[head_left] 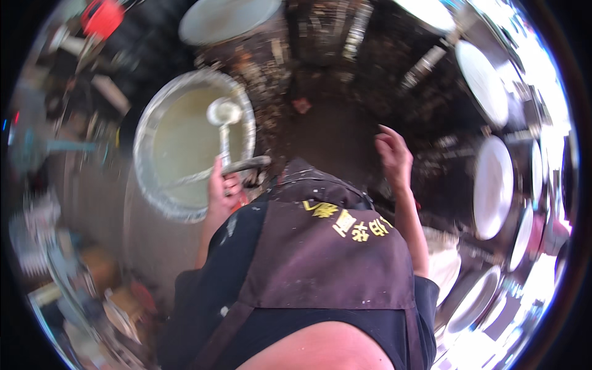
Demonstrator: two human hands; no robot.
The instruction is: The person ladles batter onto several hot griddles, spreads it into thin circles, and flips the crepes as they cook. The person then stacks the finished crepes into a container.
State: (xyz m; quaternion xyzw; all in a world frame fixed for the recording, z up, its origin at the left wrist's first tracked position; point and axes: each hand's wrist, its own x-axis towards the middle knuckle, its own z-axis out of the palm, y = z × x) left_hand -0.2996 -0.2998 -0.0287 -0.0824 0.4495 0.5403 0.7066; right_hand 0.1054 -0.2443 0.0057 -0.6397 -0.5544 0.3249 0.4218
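My left hand [227, 190] is closed round the handle of a whitish ladle [224, 113]. The ladle's round bowl is over the pale, milky liquid [179, 135] in a large round tub [142, 132], whose rim is splashed white. A stick-like tool [246, 164] with a dark, thick end lies across the tub's near right side, close to my left hand. Out to the right, my right hand [395, 155] is raised off everything, its fingers apart and slightly bent, with nothing visible in them. Motion blurs the picture somewhat.
Large white oval pieces, like basins or dishes, stand around me, one at the back [228, 21] and several on the right [493, 188]. The dark floor [333, 132] is littered with debris. A red object [102, 18] is at the far left, and mixed clutter fills the near left.
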